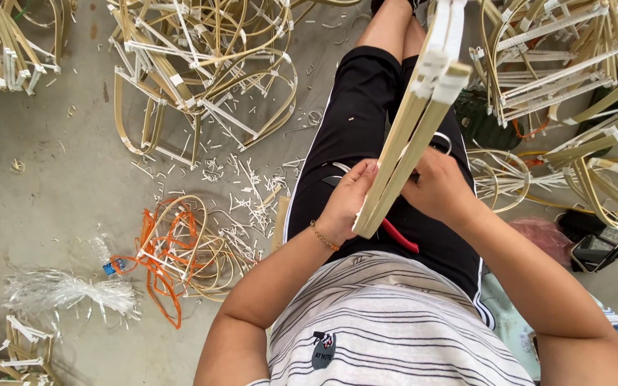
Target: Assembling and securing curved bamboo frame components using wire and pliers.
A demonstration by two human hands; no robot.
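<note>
Over the lap, the left hand grips the near end of a bundle of bamboo strips slanting up and far, while the right hand closes on it from the right, red-handled pliers beneath.

Just 1 view here, from a camera worn on the person's head, pointing almost straight down over the chest and lap. It's close in: the striped shirt fills the bottom edge, and both forearms run up into the middle of the frame. Beyond the knees you see the grey concrete floor, which takes up the left side and the top. No 2nd view, so nothing overlaps.
</note>
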